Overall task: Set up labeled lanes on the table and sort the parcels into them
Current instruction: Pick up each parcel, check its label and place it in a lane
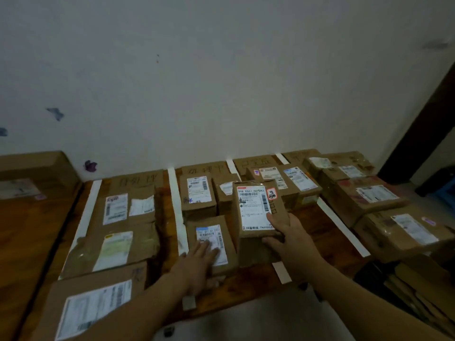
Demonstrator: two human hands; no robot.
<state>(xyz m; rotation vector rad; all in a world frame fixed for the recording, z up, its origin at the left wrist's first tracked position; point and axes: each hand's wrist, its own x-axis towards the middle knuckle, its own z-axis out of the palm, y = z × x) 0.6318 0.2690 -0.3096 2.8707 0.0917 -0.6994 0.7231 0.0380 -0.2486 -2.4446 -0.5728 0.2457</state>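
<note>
Smudged white wall, dim light

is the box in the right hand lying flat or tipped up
Tipped up: the right hand grips the box at its near end, label angled toward the camera.

The parcels are showing plain brown cardboard; their labels are showing white with black barcode stripes; tape strips are gleaming white on the reddish-brown desk; one sticker is wearing a red border.
</note>
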